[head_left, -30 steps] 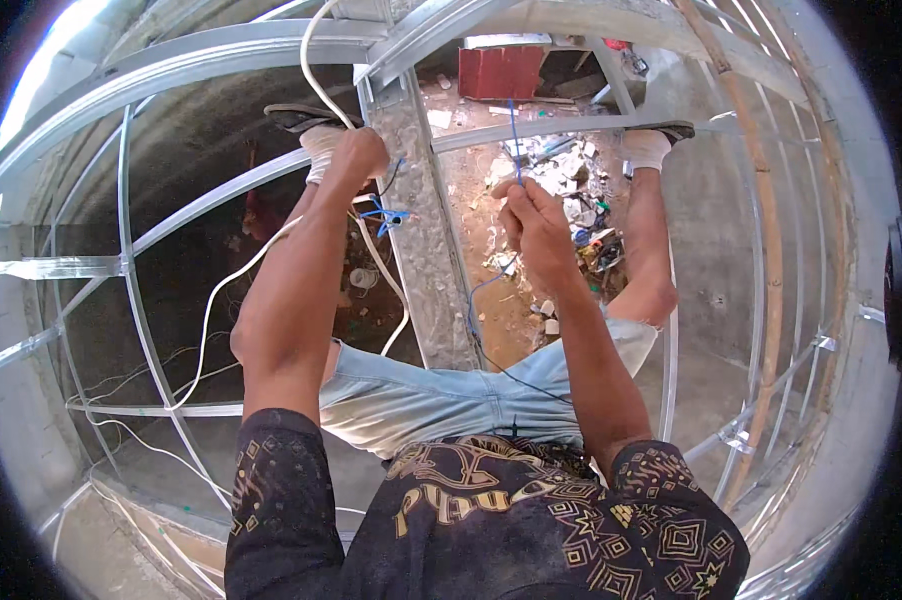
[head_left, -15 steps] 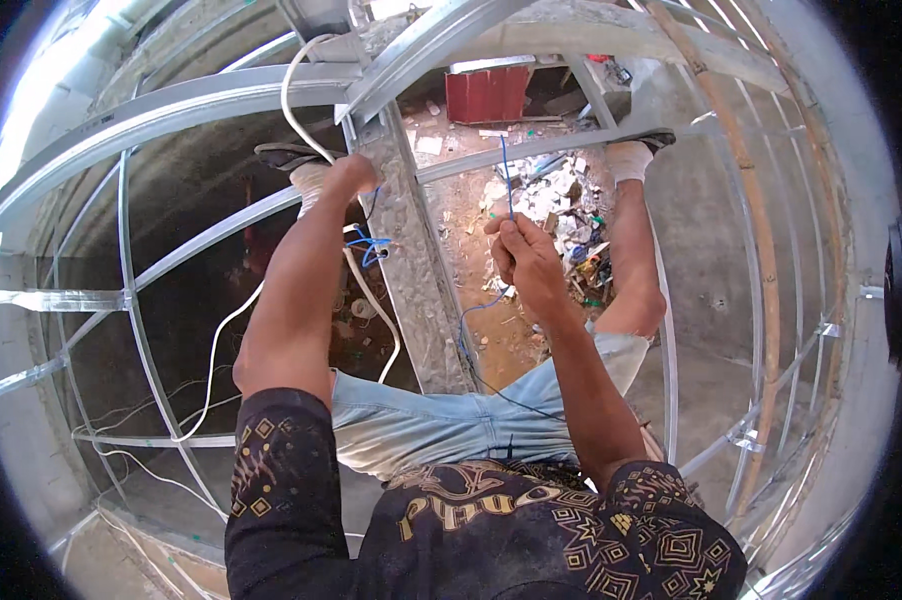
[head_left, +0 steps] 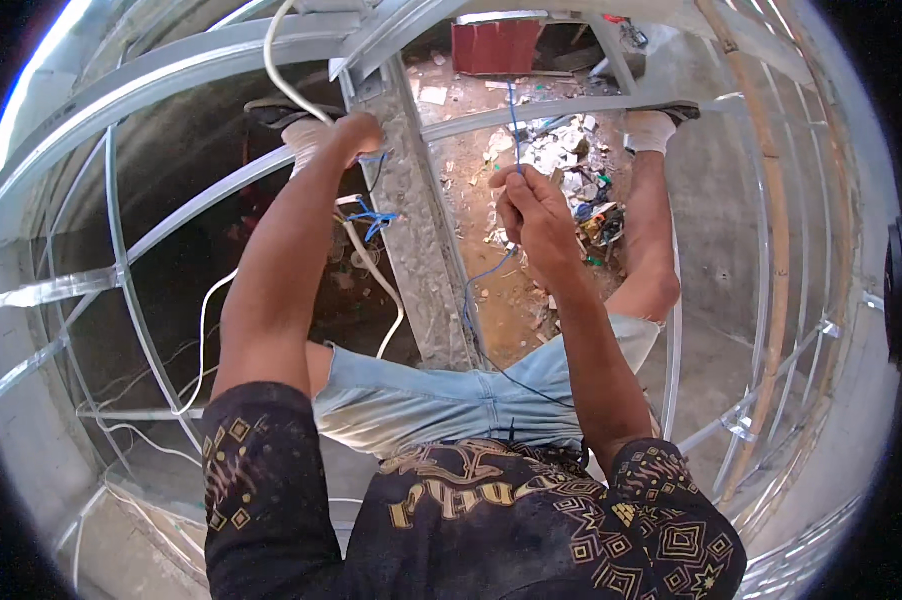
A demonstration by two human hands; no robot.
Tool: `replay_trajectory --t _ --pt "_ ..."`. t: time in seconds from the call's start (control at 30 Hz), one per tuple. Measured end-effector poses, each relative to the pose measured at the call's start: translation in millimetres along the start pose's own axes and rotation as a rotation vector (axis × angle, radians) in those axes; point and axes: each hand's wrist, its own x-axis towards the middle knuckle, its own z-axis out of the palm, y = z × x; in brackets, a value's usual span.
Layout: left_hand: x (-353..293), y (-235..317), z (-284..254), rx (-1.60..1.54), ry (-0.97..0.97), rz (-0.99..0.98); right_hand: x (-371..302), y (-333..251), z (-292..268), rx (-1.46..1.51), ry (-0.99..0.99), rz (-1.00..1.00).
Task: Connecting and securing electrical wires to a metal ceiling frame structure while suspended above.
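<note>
My right hand (head_left: pixel 536 208) is closed in a pinch on a thin blue wire (head_left: pixel 517 125). The wire runs up and away from the fingertips, and a slack length (head_left: pixel 468 305) hangs below the hand toward my lap. My left hand (head_left: pixel 359 138) is curled beside a white flexible conduit (head_left: pixel 293 88), at the edge of a rough concrete beam (head_left: pixel 411 200). Its fingers are mostly hidden, and a short bit of blue wire shows just beneath it. Lower down, a small tangle of blue wire ends (head_left: pixel 375 222) sticks out by another white conduit (head_left: pixel 371 270).
Metal channel framing (head_left: pixel 126 270) crosses the view on both sides. My feet rest on a metal rail (head_left: pixel 531 115) above the floor far below. A debris pile (head_left: pixel 571 155) and a red box-like object (head_left: pixel 493 48) lie down there. A wooden pole (head_left: pixel 771 260) stands at right.
The view has tilted slightly, so the beam, rail and debris sit higher in the picture. Both hands appear higher too, and the right one keeps its pinch on the blue wire.
</note>
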Motion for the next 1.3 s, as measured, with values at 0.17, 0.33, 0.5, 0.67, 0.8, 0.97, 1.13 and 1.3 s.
replay_trajectory --t 0.17,0.33,0.5,0.67,0.8,0.97,1.13,1.3 --pt "-40.8 18.5 -12.5 -0.374 0.108 -0.301 -4.6 9.0 24.9 -0.024 -0.05 0.041" --pt "-108.6 20.5 -107.5 -0.413 0.24 -0.243 5.6 17.0 6.8 -0.033 -0.07 0.073" --pt "-156.7 43.6 -108.1 -0.398 0.342 -0.315 43.1 4.4 49.7 -0.076 -0.138 0.185" --pt "-175.4 79.6 -112.6 -0.81 0.396 -0.536 97.5 15.7 71.5 -0.108 -0.255 0.32" --pt "-233.7 92.9 -161.9 -0.89 0.599 -0.547 123.9 30.9 97.1 -0.302 -0.201 0.353" --pt "-255.0 123.5 -143.1 -0.743 0.788 -0.501 140.9 33.4 130.1 -0.045 -0.251 0.481" --pt "-251.9 166.3 -149.6 -1.053 0.849 -0.563 118.4 6.7 147.9 0.023 -0.209 0.637" --pt "-221.8 217.4 -175.9 -1.355 0.856 -0.749 184.5 29.3 86.7 -0.381 -0.409 0.559"
